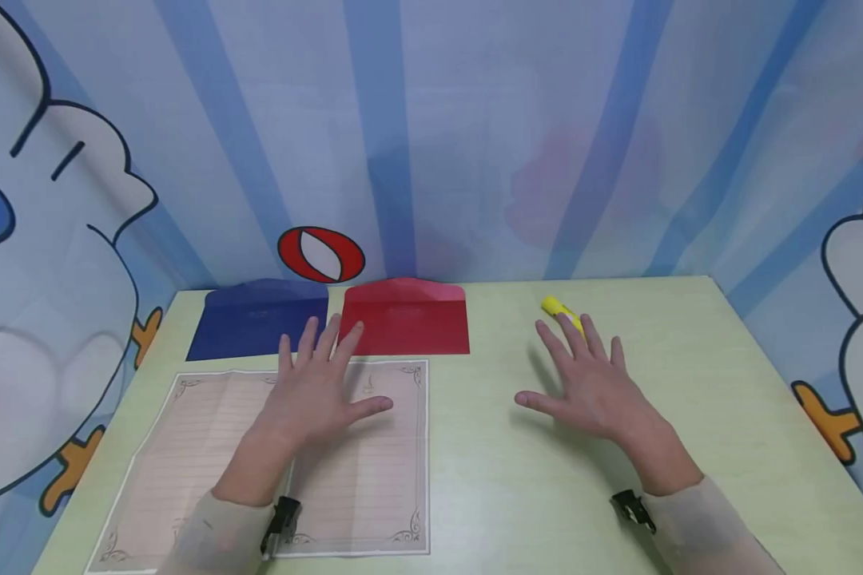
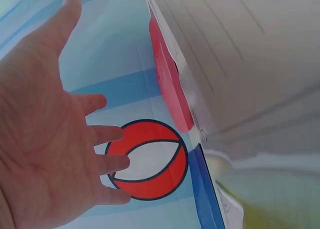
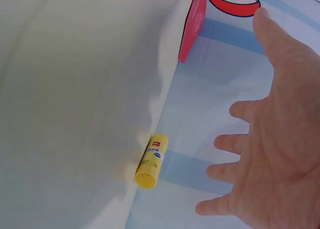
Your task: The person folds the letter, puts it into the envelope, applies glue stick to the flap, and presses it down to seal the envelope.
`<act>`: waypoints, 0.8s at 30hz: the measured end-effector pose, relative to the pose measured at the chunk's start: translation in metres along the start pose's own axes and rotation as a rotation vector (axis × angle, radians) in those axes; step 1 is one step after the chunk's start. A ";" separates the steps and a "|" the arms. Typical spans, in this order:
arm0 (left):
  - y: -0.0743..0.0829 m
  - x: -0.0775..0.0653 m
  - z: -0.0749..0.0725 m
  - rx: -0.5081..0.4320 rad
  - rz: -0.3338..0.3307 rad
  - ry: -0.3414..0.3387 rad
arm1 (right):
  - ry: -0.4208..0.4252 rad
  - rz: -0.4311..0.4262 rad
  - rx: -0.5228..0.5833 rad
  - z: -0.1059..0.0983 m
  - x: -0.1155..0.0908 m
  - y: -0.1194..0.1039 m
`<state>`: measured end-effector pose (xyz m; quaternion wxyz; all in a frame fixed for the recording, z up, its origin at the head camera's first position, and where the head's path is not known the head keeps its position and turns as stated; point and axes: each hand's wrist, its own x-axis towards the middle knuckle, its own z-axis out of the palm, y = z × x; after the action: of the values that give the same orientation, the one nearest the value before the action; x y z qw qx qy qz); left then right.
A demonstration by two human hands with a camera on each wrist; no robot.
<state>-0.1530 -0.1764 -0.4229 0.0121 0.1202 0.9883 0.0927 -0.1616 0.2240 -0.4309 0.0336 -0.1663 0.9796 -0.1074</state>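
Note:
My left hand [image 1: 309, 399] hovers palm down with fingers spread over two lined sheets of paper with ornate corners, the left sheet [image 1: 187, 455] and the right sheet [image 1: 381, 471]. Its fingertips overlap the lower edges of a blue envelope [image 1: 259, 323] and a red envelope [image 1: 410, 327], both with flaps raised, in the head view. My right hand [image 1: 597, 395], also spread, is held above the bare tabletop. Just beyond its fingers lies a yellow glue stick [image 3: 152, 159], partly hidden by them in the head view. Neither hand holds anything.
A pale wooden table [image 1: 690, 383] carries all these things. Behind it and at both sides hangs a blue striped cloth [image 1: 460, 144] printed with cartoon figures and a red-and-white ball [image 1: 321, 254]. Black straps [image 1: 633, 511] circle both wrists.

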 end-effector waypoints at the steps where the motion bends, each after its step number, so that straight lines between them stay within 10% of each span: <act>1: -0.002 0.000 -0.001 -0.004 -0.001 0.000 | 0.000 -0.001 -0.003 0.000 0.000 0.000; 24: -0.050 0.016 -0.004 -0.089 -0.041 -0.111 | 0.012 -0.137 0.137 -0.002 0.004 -0.010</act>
<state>-0.1807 -0.2209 -0.4285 0.0741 0.1042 0.9833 0.1296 -0.1619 0.2137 -0.4269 0.0314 -0.2298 0.9565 -0.1771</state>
